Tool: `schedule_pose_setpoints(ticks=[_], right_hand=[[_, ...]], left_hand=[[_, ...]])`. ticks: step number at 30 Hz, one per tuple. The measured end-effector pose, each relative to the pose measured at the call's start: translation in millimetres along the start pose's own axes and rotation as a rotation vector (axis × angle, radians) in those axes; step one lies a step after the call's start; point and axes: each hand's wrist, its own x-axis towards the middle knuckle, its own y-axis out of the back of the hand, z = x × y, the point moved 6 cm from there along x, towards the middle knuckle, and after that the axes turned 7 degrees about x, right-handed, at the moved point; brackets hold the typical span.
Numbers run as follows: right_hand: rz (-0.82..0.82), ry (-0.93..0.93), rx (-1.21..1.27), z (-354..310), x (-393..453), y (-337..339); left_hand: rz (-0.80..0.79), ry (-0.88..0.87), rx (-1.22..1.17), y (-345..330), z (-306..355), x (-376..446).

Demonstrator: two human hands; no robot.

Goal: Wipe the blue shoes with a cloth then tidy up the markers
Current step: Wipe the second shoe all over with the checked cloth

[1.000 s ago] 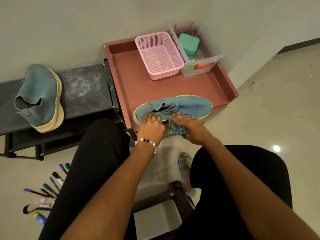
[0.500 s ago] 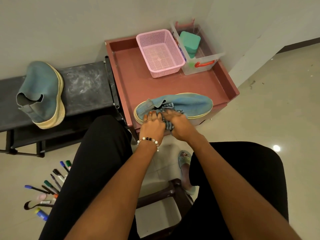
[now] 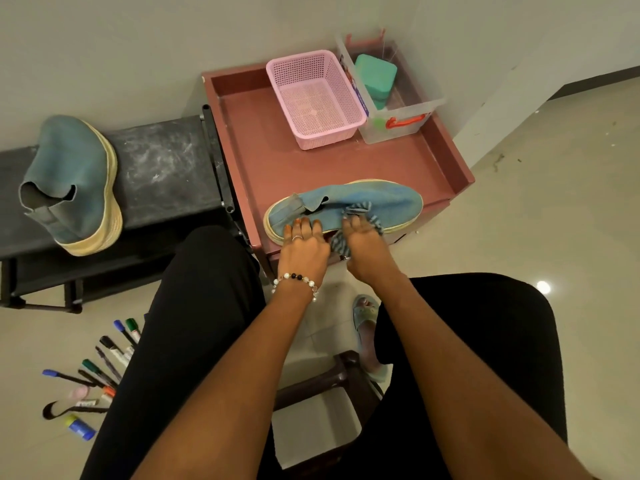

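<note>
A blue shoe (image 3: 391, 200) with a cream sole lies on its side at the near edge of the red tray table (image 3: 270, 161). My left hand (image 3: 303, 247) holds its heel end, fingers curled over the sole rim. My right hand (image 3: 363, 244) grips a striped blue-grey cloth (image 3: 362, 211) and presses it on the shoe's side. The second blue shoe (image 3: 74, 181) stands on the black bench (image 3: 162, 174) to the left. Several markers (image 3: 104, 365) lie scattered on the floor at the lower left, partly hidden by my leg.
A pink mesh basket (image 3: 315, 98) and a clear plastic box (image 3: 398, 98) holding a green block stand at the tray's back. A dark stool (image 3: 332, 379) is between my legs, and my sandalled foot (image 3: 365, 317) rests on the tiled floor.
My right hand has slid the cloth left along the shoe toward my left hand, then up onto the shoe's side. The left hand stays on the heel end.
</note>
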Motion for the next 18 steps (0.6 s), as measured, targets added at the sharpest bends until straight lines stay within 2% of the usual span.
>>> schedule_pose_setpoints(ticks=[3,7,10,14,18], right_hand=[[-0.019,0.166,0.106,-18,14,2],[-0.075,0.249,0.244,12,-2,11],[-0.097,0.183,0.220,59,-14,28],[-0.109,0.103,-0.030,102,-18,46],[-0.052,-0.057,-0.163,77,-4,33]], left_hand=[[0.047,-0.013,0.015,-1,0,1],[0.155,-0.023,0.038,-3,-2,1],[0.183,-0.035,0.036,-5,-2,-1],[0.178,-0.045,0.018,-7,-2,-1],[0.190,-0.046,-0.005,-9,-2,-1]])
